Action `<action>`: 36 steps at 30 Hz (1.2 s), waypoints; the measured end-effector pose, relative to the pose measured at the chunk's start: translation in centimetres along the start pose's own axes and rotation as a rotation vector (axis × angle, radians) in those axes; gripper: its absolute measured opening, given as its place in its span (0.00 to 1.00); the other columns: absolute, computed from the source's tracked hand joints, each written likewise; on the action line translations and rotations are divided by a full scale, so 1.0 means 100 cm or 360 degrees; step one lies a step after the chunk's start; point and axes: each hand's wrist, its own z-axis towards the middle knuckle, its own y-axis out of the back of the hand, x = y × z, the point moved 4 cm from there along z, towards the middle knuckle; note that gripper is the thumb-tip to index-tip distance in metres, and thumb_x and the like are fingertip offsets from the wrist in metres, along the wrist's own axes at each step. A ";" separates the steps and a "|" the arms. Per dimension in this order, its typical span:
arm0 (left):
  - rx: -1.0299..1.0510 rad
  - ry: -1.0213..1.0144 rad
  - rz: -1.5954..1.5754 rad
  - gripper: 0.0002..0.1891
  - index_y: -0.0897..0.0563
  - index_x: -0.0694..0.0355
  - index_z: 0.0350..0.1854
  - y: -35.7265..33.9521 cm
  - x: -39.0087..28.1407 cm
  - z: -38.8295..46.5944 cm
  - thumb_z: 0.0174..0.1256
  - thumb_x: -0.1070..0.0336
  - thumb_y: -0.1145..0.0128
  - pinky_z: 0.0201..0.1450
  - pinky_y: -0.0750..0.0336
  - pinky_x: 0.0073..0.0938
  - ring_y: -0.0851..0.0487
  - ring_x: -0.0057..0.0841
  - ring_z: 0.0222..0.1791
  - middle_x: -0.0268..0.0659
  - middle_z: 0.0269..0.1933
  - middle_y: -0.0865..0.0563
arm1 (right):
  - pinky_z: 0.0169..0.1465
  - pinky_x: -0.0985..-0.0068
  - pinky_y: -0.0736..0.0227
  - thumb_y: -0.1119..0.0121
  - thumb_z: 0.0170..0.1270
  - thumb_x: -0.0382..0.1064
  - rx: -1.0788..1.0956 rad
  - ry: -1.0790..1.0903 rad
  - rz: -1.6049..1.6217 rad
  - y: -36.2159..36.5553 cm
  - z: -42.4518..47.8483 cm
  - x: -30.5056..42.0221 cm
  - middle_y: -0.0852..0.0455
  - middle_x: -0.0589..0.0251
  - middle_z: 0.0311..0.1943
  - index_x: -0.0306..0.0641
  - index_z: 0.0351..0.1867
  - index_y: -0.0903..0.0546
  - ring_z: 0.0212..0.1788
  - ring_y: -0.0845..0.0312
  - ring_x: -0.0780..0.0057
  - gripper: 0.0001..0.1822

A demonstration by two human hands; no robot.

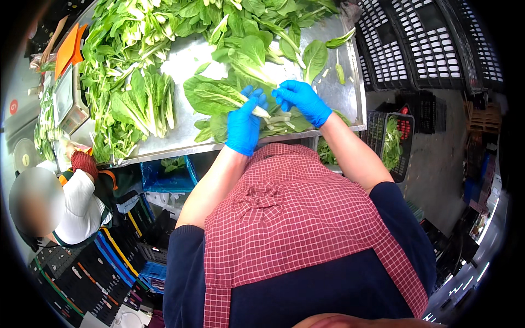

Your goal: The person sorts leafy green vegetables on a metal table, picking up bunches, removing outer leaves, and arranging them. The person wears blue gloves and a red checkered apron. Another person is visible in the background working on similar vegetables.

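Observation:
Both hands wear blue gloves. My left hand (247, 123) is closed around a head of leafy greens (221, 96), its pale stem end towards the right and its leaves to the left. Close by on the right, my right hand (302, 101) has bent fingers near that stem end; whether they pinch anything is unclear. Under and beyond the hands, loose leaves lie on a metal table (262, 141). A large pile of leafy greens (123, 78) covers the table's left part, with more heads along the far side. A single leaf (315, 59) lies beyond my right hand.
At the left, a co-worker (80, 201) in a white sleeve reaches to the table beside a weighing scale (74, 110) and an orange tray (67, 51). Black plastic crates (430, 45) stand at the upper right. A crate of greens (393, 143) is on the floor to the right.

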 end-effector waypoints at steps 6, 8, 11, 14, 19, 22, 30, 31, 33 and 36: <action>0.0005 0.0129 -0.0041 0.15 0.21 0.69 0.52 0.013 0.000 0.010 0.66 0.70 0.40 0.54 0.26 0.32 0.19 0.29 0.47 0.41 0.47 0.17 | 0.36 0.81 0.24 0.46 0.72 0.47 0.0415 -0.0146 0.0090 -0.021 -0.010 0.007 0.13 0.61 0.33 0.34 0.41 0.18 0.30 0.19 0.78 0.17; -0.0017 0.0090 0.0042 0.14 0.21 0.69 0.52 0.011 -0.005 0.009 0.65 0.70 0.40 0.54 0.26 0.31 0.19 0.29 0.47 0.41 0.47 0.17 | 0.36 0.80 0.24 0.48 0.73 0.49 0.0307 -0.0182 0.0153 -0.020 -0.007 -0.003 0.13 0.59 0.33 0.33 0.41 0.18 0.29 0.18 0.77 0.18; -0.0075 -0.0026 0.0098 0.14 0.21 0.69 0.52 0.013 -0.010 0.009 0.65 0.71 0.40 0.53 0.26 0.30 0.19 0.29 0.47 0.41 0.47 0.17 | 0.36 0.80 0.23 0.47 0.72 0.47 0.0201 -0.0150 0.0212 -0.024 -0.006 -0.001 0.12 0.56 0.33 0.33 0.42 0.18 0.29 0.17 0.75 0.17; -0.0096 -0.0014 0.0045 0.14 0.21 0.68 0.52 0.021 -0.009 0.010 0.65 0.72 0.41 0.53 0.26 0.30 0.19 0.29 0.47 0.40 0.47 0.17 | 0.35 0.79 0.23 0.43 0.70 0.44 0.0111 -0.0091 0.0169 -0.033 -0.004 0.002 0.12 0.56 0.33 0.32 0.44 0.18 0.28 0.18 0.75 0.15; -0.0150 -0.0100 0.0058 0.16 0.23 0.68 0.54 0.018 -0.014 0.006 0.66 0.71 0.41 0.56 0.26 0.31 0.19 0.29 0.49 0.41 0.49 0.17 | 0.32 0.79 0.23 0.40 0.67 0.42 -0.0091 -0.0043 0.0101 -0.028 0.009 -0.014 0.12 0.58 0.31 0.33 0.43 0.16 0.28 0.18 0.76 0.13; -0.0118 -0.0124 -0.0049 0.18 0.24 0.69 0.57 0.024 -0.025 0.008 0.66 0.71 0.42 0.60 0.27 0.34 0.20 0.32 0.53 0.43 0.53 0.18 | 0.34 0.78 0.23 0.36 0.64 0.46 -0.0119 -0.0061 -0.0503 -0.016 0.021 -0.017 0.12 0.58 0.30 0.35 0.43 0.14 0.29 0.17 0.78 0.16; -0.0101 -0.0070 0.0016 0.24 0.32 0.75 0.63 0.002 -0.044 -0.003 0.67 0.70 0.46 0.62 0.26 0.43 0.21 0.44 0.57 0.51 0.56 0.20 | 0.48 0.63 0.24 0.33 0.54 0.50 -0.0862 0.0273 -0.1678 0.047 0.087 -0.003 0.15 0.53 0.42 0.46 0.44 0.16 0.45 0.19 0.54 0.18; -0.0094 -0.0052 0.0029 0.24 0.32 0.76 0.63 0.005 -0.042 -0.001 0.68 0.70 0.47 0.61 0.25 0.42 0.20 0.44 0.56 0.52 0.55 0.19 | 0.48 0.62 0.24 0.33 0.54 0.49 -0.0848 0.0259 -0.1784 0.048 0.090 -0.004 0.15 0.52 0.42 0.46 0.44 0.17 0.46 0.19 0.53 0.18; -0.0120 -0.0065 0.0048 0.22 0.29 0.77 0.59 0.016 -0.036 0.004 0.67 0.68 0.45 0.58 0.23 0.41 0.18 0.43 0.51 0.53 0.52 0.18 | 0.44 0.64 0.23 0.33 0.56 0.48 -0.0737 0.0233 -0.1509 0.050 0.090 -0.009 0.14 0.55 0.39 0.43 0.44 0.17 0.42 0.18 0.57 0.18; -0.0194 -0.0106 0.0036 0.19 0.25 0.76 0.55 0.021 -0.032 0.003 0.66 0.69 0.43 0.55 0.22 0.39 0.17 0.39 0.49 0.50 0.50 0.17 | 0.39 0.69 0.24 0.31 0.57 0.45 -0.0380 -0.0109 -0.0644 0.044 0.077 -0.009 0.15 0.61 0.34 0.39 0.42 0.18 0.35 0.17 0.67 0.16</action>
